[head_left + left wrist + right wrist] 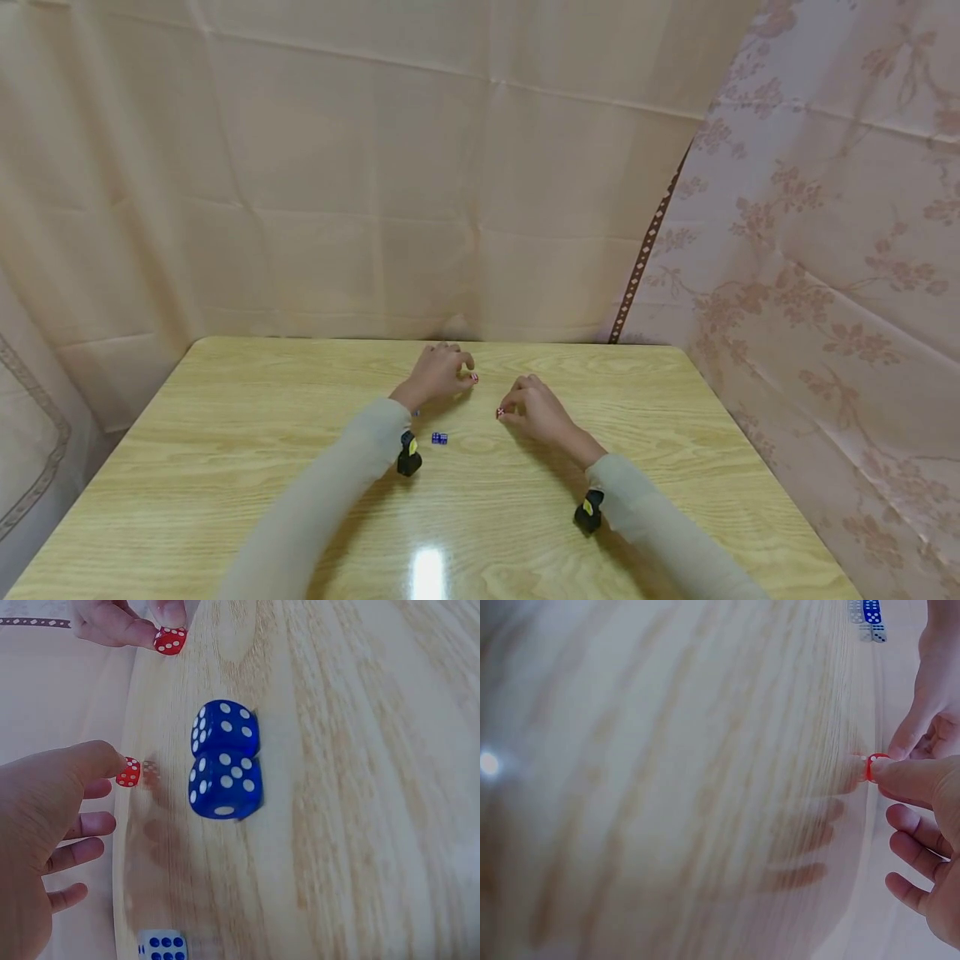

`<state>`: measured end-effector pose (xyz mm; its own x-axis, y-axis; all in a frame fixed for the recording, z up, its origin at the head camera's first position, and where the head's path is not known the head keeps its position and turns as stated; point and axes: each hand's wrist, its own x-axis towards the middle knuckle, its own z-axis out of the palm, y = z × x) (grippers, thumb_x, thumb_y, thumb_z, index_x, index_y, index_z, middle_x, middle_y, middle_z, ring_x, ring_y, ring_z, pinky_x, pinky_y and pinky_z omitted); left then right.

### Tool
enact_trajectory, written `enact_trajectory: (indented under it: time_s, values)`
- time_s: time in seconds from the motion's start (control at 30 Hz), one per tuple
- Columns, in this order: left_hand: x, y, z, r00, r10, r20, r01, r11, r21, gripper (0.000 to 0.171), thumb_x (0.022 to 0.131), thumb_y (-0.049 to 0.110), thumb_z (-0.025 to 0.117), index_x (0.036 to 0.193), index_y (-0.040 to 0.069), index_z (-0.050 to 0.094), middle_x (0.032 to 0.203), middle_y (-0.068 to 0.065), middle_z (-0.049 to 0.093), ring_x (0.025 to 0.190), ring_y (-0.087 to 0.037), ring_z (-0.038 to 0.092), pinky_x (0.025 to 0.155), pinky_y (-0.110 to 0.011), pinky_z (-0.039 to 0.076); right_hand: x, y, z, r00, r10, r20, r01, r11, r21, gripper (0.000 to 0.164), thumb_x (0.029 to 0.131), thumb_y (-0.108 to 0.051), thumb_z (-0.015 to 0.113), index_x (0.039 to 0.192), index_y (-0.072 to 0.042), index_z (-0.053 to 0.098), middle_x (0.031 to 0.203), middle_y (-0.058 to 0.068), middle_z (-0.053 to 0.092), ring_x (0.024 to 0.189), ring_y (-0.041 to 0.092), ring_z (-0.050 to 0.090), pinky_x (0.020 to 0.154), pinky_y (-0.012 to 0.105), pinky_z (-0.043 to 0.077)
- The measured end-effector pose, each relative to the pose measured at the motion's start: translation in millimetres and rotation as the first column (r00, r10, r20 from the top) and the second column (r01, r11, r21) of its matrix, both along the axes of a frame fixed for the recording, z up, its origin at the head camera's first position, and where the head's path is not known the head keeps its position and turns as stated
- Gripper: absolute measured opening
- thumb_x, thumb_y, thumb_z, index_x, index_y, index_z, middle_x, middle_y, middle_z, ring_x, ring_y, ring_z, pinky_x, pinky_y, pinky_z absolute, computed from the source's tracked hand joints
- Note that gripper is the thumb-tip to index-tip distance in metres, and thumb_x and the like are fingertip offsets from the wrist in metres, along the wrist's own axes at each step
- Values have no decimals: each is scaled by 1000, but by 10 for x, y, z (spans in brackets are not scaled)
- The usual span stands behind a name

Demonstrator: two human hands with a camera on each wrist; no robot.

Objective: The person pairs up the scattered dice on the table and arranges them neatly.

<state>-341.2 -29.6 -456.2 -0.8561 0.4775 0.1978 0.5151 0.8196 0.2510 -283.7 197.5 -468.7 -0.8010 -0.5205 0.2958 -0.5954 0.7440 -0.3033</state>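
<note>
My left hand (pixel 437 372) pinches a red die (pixel 127 772) with white pips between thumb and forefinger, close over the far part of the table. The other fingers of that hand are spread loosely in the left wrist view. To the right and slightly nearer, my right hand (pixel 536 410) grips a second red die (pixel 500 412) between thumb and forefinger; its other fingers are loosely bent. Two blue dice (pixel 439 438) with white pips lie side by side, touching, in front of the left hand. A white die (pixel 163 945) with blue pips sits near the left wrist, partly cut off in the left wrist view.
The wood-grained table (pixel 600 542) is glossy, with a bright reflection near its front. A beige curtain (pixel 337 167) hangs behind its far edge, and a flowered cloth (pixel 840 250) hangs along the right. Both wrists wear a black camera (pixel 408 456).
</note>
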Motion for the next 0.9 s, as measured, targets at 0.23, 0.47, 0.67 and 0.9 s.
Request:
enact_trajectory:
  time_s: [0.23,0.47,0.67,0.9]
  values:
    - [10,40,-16,1000,12,27,-12,1000,12,21,92,31,75,105,14,75,99,-4,68,97,-26,57,93,-49,44,2,-3,4,1000,8,-12,-8,1000,-5,6,82,-18,85,86,-16,81,85,-4,62,80,11,46,74,27,41]
    - [-6,56,-58,1000,-13,-12,14,1000,22,13,91,25,74,97,14,76,92,-5,67,95,-29,59,90,-51,45,13,1,19,1000,14,-4,-14,1000,-12,5,83,-17,84,86,-16,81,86,-3,63,79,11,46,73,27,40]
    - [-11,63,-70,1000,-5,-8,4,1000,-10,11,92,27,74,93,16,75,92,-3,66,98,-28,59,89,-49,45,20,-4,24,1000,19,1,-19,1000,-13,6,83,-18,84,85,-14,81,85,-3,63,79,11,46,72,26,40]
    - [3,65,-34,999,3,36,-2,1000,-26,10,94,27,73,92,17,76,92,-2,64,98,-26,57,92,-48,44,27,1,27,1000,12,-3,-12,1000,-20,4,83,-16,84,86,-16,81,86,-2,63,80,11,46,72,25,40]
